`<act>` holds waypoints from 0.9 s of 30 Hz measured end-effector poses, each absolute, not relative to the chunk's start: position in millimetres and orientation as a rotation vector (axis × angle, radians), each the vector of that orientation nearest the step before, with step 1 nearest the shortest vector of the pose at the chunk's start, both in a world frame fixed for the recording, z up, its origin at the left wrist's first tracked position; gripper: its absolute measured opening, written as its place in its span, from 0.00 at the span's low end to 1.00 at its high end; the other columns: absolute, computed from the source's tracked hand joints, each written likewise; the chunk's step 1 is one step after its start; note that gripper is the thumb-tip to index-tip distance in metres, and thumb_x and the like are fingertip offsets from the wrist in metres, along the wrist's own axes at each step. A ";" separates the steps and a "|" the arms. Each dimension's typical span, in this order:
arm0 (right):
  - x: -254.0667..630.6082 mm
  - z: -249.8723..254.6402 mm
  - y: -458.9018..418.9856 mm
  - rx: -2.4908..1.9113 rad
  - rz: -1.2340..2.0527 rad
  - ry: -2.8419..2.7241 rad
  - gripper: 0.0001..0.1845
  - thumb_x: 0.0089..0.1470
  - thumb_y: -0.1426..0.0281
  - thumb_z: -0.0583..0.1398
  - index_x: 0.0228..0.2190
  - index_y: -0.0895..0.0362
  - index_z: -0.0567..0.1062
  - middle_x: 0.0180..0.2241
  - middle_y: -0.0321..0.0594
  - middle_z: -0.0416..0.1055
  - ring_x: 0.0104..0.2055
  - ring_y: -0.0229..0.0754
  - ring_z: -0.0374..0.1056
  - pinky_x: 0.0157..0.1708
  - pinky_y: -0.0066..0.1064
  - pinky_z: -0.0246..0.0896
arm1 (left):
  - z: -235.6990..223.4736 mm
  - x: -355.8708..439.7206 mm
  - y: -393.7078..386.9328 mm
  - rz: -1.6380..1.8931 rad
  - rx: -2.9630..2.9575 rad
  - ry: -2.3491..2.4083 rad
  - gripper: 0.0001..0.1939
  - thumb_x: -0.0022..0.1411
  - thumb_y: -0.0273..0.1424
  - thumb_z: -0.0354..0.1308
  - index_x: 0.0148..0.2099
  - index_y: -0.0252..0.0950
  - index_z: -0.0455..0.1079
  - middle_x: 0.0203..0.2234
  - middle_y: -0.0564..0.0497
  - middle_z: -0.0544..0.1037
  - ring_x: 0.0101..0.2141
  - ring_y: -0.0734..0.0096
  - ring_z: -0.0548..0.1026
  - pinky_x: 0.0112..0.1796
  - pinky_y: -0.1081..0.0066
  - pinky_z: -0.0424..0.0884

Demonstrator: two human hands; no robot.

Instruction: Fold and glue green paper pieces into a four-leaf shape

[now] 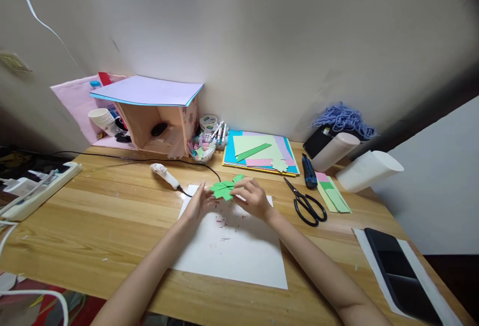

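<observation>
A green paper cutout with leaf-like pieces is held between my two hands, just above a white sheet marked with small reddish specks. My left hand grips its left edge, thumb and fingers pressed together. With bent fingers my right hand pinches the cutout's right side, near a small green piece that sticks out at the top. Whether that piece is joined to the rest I cannot tell. Black-handled scissors lie to the right of my right hand, partly spread.
A white glue gun with a black cord lies left of the sheet. Coloured paper is stacked behind. A blue utility knife, paper strips, white rolls and a phone lie right. A cardboard box stands back left.
</observation>
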State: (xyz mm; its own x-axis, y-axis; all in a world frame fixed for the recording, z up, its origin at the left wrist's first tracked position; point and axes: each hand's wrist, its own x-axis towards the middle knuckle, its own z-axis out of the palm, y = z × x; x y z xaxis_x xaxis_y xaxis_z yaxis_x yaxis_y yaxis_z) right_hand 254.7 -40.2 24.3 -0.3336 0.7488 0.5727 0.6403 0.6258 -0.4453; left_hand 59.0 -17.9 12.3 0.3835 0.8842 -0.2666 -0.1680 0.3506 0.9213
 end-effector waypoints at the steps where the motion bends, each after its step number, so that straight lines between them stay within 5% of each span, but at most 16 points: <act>1: 255.1 21.2 -41.4 -1.028 0.144 -2.163 0.07 0.53 0.72 0.55 0.29 0.51 0.73 0.31 0.41 0.71 0.37 0.42 0.64 0.39 0.36 0.59 | 13.6 59.4 -18.2 0.783 0.861 0.835 0.28 0.56 0.50 0.45 0.42 0.29 0.70 0.36 0.39 0.75 0.38 0.58 0.73 0.38 0.62 0.69; 9: 255.9 6.3 -40.3 -0.817 0.066 -2.412 0.13 0.55 0.75 0.51 0.35 0.49 0.72 0.38 0.41 0.72 0.40 0.41 0.65 0.40 0.34 0.59 | 5.0 58.4 -21.5 0.789 0.798 0.894 0.16 0.46 0.38 0.64 0.35 0.31 0.73 0.31 0.46 0.77 0.29 0.70 0.73 0.31 0.73 0.68; 13: 262.2 21.0 -33.7 -1.072 0.264 -2.228 0.11 0.53 0.74 0.53 0.38 0.53 0.71 0.39 0.43 0.69 0.42 0.42 0.63 0.41 0.35 0.58 | 1.0 56.0 -15.5 0.891 0.844 1.035 0.19 0.43 0.38 0.65 0.36 0.31 0.73 0.33 0.46 0.77 0.30 0.70 0.73 0.32 0.73 0.67; 17: 270.9 20.8 -21.7 -1.457 0.632 -1.919 0.10 0.54 0.68 0.50 0.36 0.56 0.70 0.35 0.41 0.69 0.33 0.39 0.64 0.32 0.30 0.59 | -1.2 55.1 -12.8 0.951 0.865 1.133 0.16 0.42 0.38 0.64 0.32 0.30 0.71 0.26 0.48 0.76 0.27 0.71 0.72 0.28 0.74 0.65; 23: 285.7 -7.5 -4.0 -1.879 0.547 -1.676 0.15 0.46 0.67 0.58 0.37 0.60 0.69 0.40 0.47 0.66 0.41 0.44 0.64 0.40 0.33 0.57 | -3.5 53.9 -12.6 1.004 0.880 1.151 0.11 0.42 0.33 0.63 0.29 0.32 0.69 0.22 0.52 0.73 0.24 0.75 0.70 0.25 0.77 0.63; 27: 286.1 -14.4 2.5 -1.925 0.651 -1.613 0.21 0.37 0.66 0.63 0.36 0.60 0.70 0.35 0.43 0.68 0.36 0.43 0.64 0.35 0.31 0.56 | -2.3 52.1 -9.8 1.008 0.878 1.167 0.15 0.41 0.31 0.63 0.34 0.32 0.71 0.27 0.50 0.75 0.26 0.74 0.71 0.27 0.77 0.65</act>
